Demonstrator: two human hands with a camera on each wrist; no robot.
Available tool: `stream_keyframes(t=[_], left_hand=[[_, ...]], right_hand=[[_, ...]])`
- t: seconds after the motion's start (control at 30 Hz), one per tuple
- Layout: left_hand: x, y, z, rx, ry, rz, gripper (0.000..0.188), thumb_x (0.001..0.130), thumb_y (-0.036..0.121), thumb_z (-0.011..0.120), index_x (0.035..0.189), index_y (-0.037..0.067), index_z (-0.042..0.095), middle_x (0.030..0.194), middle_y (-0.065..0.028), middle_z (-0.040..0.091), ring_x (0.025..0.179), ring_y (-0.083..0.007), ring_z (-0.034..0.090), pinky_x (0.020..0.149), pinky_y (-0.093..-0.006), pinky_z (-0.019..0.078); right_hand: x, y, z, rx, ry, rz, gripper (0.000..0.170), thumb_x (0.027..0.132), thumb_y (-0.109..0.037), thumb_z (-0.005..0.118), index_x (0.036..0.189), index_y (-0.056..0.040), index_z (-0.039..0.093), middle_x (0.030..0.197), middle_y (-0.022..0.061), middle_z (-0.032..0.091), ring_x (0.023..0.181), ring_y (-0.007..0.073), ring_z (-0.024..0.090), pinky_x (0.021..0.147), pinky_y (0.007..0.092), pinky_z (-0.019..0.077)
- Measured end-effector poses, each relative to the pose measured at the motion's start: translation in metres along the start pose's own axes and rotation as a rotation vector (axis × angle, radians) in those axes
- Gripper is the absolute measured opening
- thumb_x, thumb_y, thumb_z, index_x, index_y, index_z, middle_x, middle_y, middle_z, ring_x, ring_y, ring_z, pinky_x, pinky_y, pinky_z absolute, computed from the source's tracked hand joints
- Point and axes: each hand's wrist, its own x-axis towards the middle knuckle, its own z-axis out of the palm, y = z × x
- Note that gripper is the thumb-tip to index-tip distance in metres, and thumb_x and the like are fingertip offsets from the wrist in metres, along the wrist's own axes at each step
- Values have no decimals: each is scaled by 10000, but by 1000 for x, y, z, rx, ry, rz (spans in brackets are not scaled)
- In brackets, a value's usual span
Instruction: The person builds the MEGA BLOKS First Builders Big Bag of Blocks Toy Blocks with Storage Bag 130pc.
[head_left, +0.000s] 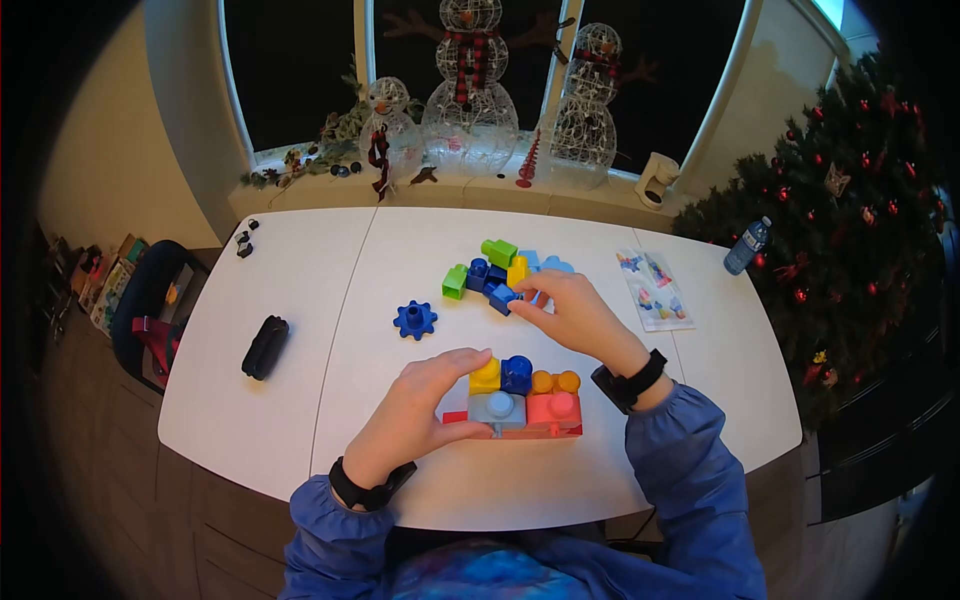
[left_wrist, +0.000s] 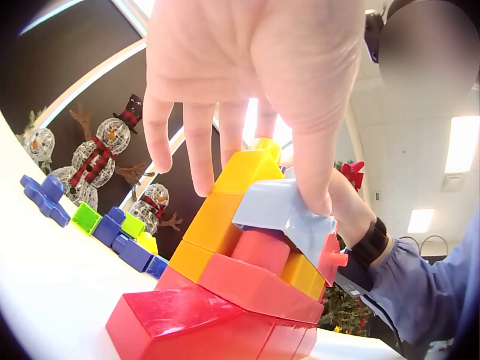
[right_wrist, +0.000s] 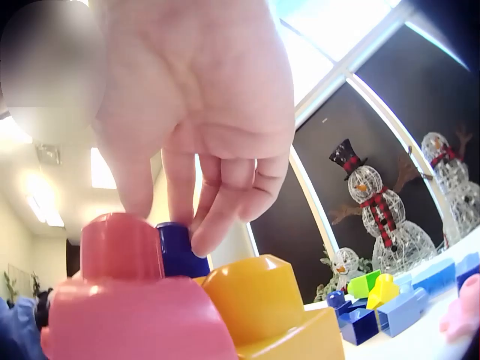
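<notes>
Pinching block build (head_left: 516, 410) w/ L hand (head_left: 413, 408); can't tell hold of R hand (head_left: 582, 312). Prob. part-done, w/ loose blks (head_left: 479, 274) unused beyond build.

This looks like a meeting room or shared office space decked out for Christmas, though which exactly is unclear. A large white table (head_left: 560, 485) with straight seams in its top fills the middle, and a dark chair (head_left: 152, 290) stands at its left side. Bright flat lights (left_wrist: 460, 145) sit in a pale ceiling (left_wrist: 401, 86). On the far side, wire snowmen (head_left: 470, 112) in scarves line the window ledge (head_left: 320, 198), and a decorated tree (head_left: 850, 200) stands right.
</notes>
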Motion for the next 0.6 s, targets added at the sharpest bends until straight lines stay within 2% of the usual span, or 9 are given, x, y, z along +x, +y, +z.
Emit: stream_keyframes(t=[0.1, 0.2, 0.3, 0.5, 0.6], left_hand=[[-1, 0, 0, -1, 5, 2, 801, 741, 288, 929, 1432, 98, 572, 1420, -122, 627, 1288, -339, 594, 1072, -430, 460], [1, -1, 0, -15, 5, 3, 794, 744, 288, 928, 1428, 95, 574, 1418, -124, 628, 1285, -340, 598, 1071, -429, 466], [1, 0, -1, -13, 4, 13, 788, 745, 287, 928, 1423, 92, 576, 1416, -126, 628, 1284, -342, 599, 1069, -429, 472], [1, 0, 0, -16, 5, 7, 789, 741, 284, 930, 1419, 89, 577, 1414, -124, 630, 1289, -346, 597, 1065, -432, 480], [1, 0, 0, -15, 11, 15, 793, 736, 282, 931, 1419, 90, 577, 1410, -124, 633, 1285, -351, 600, 1063, -433, 485]], right_hand=[[23, 51, 45, -174, 107, -140, 266, 875, -212, 790, 1065, -31, 748, 1004, 165, 733, 944, 332, 700, 801, 434, 550], [34, 62, 65, -235, 123, -204, 233, 847, -185, 787, 1004, -26, 721, 980, 181, 723, 963, 376, 682, 799, 461, 547], [43, 63, 71, -300, 66, -93, 230, 837, -185, 769, 939, -22, 644, 960, 179, 671, 946, 387, 668, 824, 474, 552], [49, 62, 63, -189, -33, -30, 278, 751, -148, 803, 928, -14, 636, 998, 205, 695, 951, 415, 673, 818, 469, 552], [36, 49, 49, -93, 97, -84, 330, 717, -141, 834, 958, -18, 645, 956, 175, 696, 869, 348, 696, 745, 428, 550]])
